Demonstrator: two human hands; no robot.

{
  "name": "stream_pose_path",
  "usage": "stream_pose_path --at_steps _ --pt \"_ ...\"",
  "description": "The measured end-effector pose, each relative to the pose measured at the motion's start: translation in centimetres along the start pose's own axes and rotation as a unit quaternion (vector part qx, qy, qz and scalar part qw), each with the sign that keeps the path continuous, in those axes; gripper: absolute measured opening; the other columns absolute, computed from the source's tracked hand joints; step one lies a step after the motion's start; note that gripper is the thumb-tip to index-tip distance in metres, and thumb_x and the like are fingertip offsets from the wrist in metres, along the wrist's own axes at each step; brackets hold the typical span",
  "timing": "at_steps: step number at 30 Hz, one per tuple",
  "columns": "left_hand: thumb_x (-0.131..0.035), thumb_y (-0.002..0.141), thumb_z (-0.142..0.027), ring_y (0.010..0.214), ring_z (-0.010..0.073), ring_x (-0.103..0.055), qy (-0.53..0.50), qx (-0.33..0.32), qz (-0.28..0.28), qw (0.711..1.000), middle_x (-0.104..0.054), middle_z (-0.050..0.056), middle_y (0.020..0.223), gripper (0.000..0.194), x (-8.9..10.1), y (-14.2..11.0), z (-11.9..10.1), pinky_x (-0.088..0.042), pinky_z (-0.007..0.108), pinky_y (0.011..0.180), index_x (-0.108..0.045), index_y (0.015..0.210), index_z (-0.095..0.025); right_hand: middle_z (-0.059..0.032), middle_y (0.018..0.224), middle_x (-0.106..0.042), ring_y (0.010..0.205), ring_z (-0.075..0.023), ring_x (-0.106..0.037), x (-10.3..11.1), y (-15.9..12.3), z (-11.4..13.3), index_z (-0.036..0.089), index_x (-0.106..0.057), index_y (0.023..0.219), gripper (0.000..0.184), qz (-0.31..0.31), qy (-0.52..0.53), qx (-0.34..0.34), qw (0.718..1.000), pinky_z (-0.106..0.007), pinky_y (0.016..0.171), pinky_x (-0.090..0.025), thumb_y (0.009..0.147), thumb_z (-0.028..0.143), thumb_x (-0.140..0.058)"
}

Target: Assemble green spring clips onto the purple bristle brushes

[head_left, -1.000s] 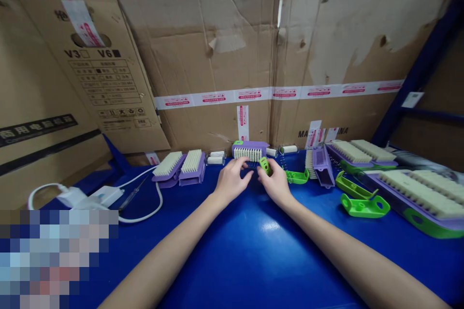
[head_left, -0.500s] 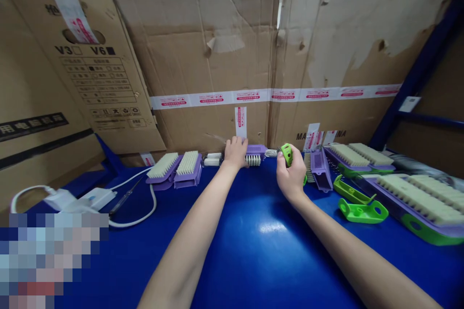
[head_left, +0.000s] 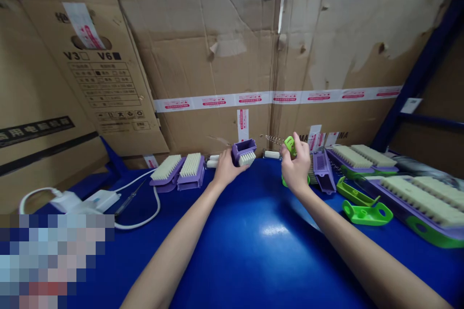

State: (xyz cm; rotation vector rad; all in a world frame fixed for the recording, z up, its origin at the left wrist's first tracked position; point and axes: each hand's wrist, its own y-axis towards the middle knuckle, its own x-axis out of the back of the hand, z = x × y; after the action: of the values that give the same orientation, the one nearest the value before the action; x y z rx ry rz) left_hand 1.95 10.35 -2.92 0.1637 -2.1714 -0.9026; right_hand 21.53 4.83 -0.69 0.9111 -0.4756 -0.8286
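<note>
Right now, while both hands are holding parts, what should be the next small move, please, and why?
Probably bring the right hand closer to the left hand, guiding the spring toward the purple brush part: the spring sticks out from the green piece on that side, the brush part's hollow end is uncovered, and a gap separates them.

This looks like a workshop: a blue bench [head_left: 253, 260] with a screwdriver [head_left: 127, 201], brushes [head_left: 191, 164] and loose green parts [head_left: 367, 215].

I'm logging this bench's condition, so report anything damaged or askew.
The cardboard behind the blue tabletop looks damaged: its surface paper is peeled and torn in places. One purple brush stands on its side beside the right hand, bristles facing left, unlike the bristles-up pair at the left.
</note>
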Motion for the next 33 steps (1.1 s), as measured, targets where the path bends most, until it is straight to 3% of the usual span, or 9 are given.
stream_pose_path --at_steps 6,11,16,19,23,28,33 --pt "-0.075 0.064 -0.031 0.099 0.0249 -0.051 -0.006 -0.008 -0.048 0.999 -0.054 0.007 0.099 0.050 -1.2 -1.8 -0.4 -0.043 0.038 0.085 -0.048 0.104 -0.018 -0.0052 0.093 -0.047 0.083 -0.0188 -0.052 1.8 0.7 2.1 0.027 -0.043 0.134 0.051 0.025 0.028 0.086 0.996 -0.039 0.074 -0.049 0.083 0.024 -0.047" --pt "-0.073 0.066 -0.028 0.102 0.0257 -0.050 -0.005 -0.013 -0.036 0.999 -0.054 0.007 0.102 0.050 -1.2 -2.0 -0.4 -0.042 0.040 0.087 -0.046 0.106 -0.019 -0.0056 0.093 -0.048 0.083 -0.0185 -0.052 2.9 0.3 3.4 0.026 -0.041 0.136 0.055 0.067 0.056 0.175 0.981 -0.037 0.073 -0.049 0.082 0.019 -0.046" --pt "-0.067 0.070 -0.022 0.108 0.0262 -0.048 0.004 -0.034 -0.006 0.999 -0.052 0.009 0.113 0.055 -0.9 -2.2 -0.7 -0.041 0.041 0.091 -0.038 0.116 -0.019 -0.0108 0.103 -0.050 0.095 -0.0225 -0.053 1.9 -0.5 3.2 0.023 -0.034 0.140 0.057 0.187 0.028 0.231 0.955 -0.039 0.081 -0.048 0.084 0.018 -0.043" --pt "-0.063 0.070 -0.016 0.108 0.0255 -0.048 0.008 -0.054 0.018 0.998 -0.053 0.009 0.114 0.052 -0.9 -2.4 -0.9 -0.042 0.041 0.091 -0.038 0.116 -0.019 -0.0153 0.123 -0.045 0.114 -0.0279 -0.044 0.8 -1.1 2.7 0.022 -0.028 0.142 0.060 0.267 -0.039 0.263 0.926 -0.046 0.091 -0.042 0.085 0.018 -0.042" --pt "-0.058 0.069 -0.011 0.111 0.0244 -0.048 -0.004 -0.066 0.026 0.997 -0.053 0.010 0.117 0.054 -1.0 -2.5 -0.8 -0.042 0.040 0.094 -0.038 0.119 -0.018 -0.0179 0.137 -0.037 0.125 -0.0320 -0.034 -0.3 -1.9 2.6 0.019 -0.023 0.144 0.061 0.317 -0.128 0.290 0.894 -0.055 0.099 -0.031 0.086 0.023 -0.042" --pt "-0.058 0.070 -0.014 0.109 0.0238 -0.049 -0.013 -0.080 0.024 0.996 -0.053 0.011 0.116 0.053 -1.0 -2.4 -0.7 -0.042 0.039 0.093 -0.039 0.119 -0.017 -0.0185 0.132 -0.044 0.123 -0.0285 -0.038 -0.5 -2.1 2.4 0.011 -0.021 0.143 0.057 0.311 -0.132 0.349 0.874 -0.051 0.103 -0.027 0.089 0.022 -0.037" --pt "-0.060 0.070 -0.015 0.108 0.0232 -0.050 -0.007 -0.065 0.016 0.998 -0.055 0.010 0.112 0.049 -1.0 -2.5 -0.8 -0.043 0.038 0.092 -0.040 0.114 -0.018 -0.0169 0.111 -0.057 0.103 -0.0275 -0.049 0.5 -1.7 1.3 0.009 -0.041 0.132 0.047 0.244 -0.127 0.362 0.891 -0.045 0.088 -0.039 0.087 0.022 -0.044"
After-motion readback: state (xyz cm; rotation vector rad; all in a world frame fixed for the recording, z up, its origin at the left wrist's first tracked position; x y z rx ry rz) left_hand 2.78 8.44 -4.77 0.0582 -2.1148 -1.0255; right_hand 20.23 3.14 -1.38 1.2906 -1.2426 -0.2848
